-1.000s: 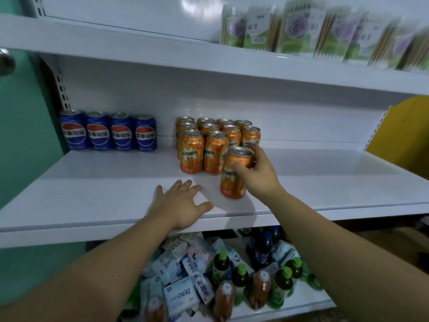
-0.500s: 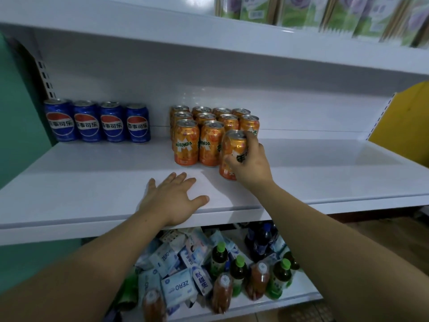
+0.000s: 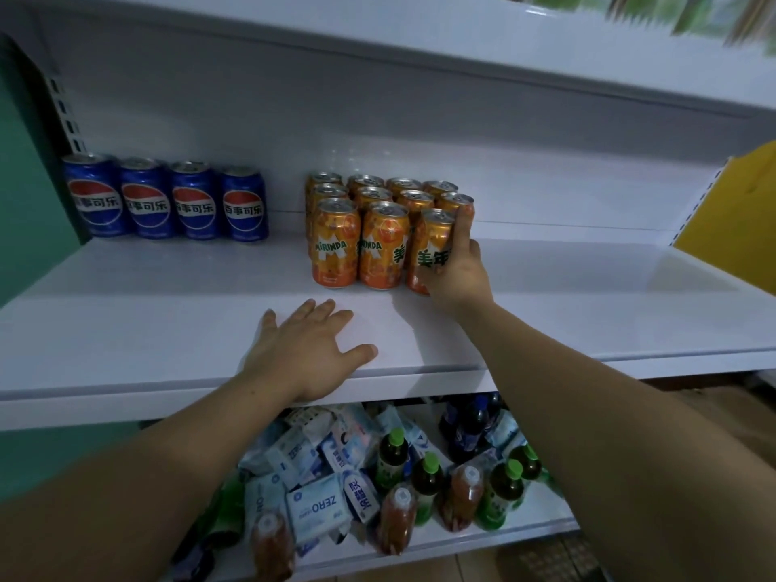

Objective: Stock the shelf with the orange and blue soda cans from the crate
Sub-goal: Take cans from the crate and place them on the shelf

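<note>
A right hand (image 3: 455, 279) is gripping a glossy, cylindrical orange can (image 3: 428, 239), which is standing upright on the smooth white shelf (image 3: 168, 308) at the front right of the orange cans (image 3: 357, 228). The left hand (image 3: 306, 350) is resting flat on the shelf's front, fingers spread. Four blue cans (image 3: 168, 201) are lining the back left.

We saw a green wall (image 3: 21, 245) at 9 o'clock, a yellow panel (image 3: 735, 228) at 3 and brown floor (image 3: 722, 430) at 4. Dim light fell on the white back panel (image 3: 420, 132) at 12. A lower shelf (image 3: 541, 523) of bottles and packets lay at 6.
</note>
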Demonstrator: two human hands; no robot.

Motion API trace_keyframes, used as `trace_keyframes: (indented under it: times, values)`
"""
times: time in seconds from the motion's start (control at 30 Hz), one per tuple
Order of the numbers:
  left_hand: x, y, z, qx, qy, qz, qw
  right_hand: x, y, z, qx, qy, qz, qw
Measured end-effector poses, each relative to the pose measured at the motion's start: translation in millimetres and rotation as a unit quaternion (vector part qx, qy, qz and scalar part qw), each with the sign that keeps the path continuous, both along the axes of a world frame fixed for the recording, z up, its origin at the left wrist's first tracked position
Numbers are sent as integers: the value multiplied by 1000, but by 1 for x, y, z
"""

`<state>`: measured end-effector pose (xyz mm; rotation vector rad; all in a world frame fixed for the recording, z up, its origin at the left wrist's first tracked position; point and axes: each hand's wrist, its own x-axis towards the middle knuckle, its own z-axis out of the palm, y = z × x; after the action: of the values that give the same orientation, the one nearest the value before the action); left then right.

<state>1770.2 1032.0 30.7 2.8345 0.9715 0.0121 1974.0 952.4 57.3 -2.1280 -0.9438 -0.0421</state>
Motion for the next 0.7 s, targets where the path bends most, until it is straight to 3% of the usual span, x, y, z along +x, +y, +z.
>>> trace_keyframes:
  times: [0.4,0.57,0.7]
  values:
    - [1,1,-1,-3,4,-3,1000,3,23,-8,22,20,-30,999]
    - [2,4,0,-23,10,-3,1000,0,11,11,-28,58,4,998]
    - [1,5,14,-79,31,7,996,-5,-29,37,-91,21,-16,995]
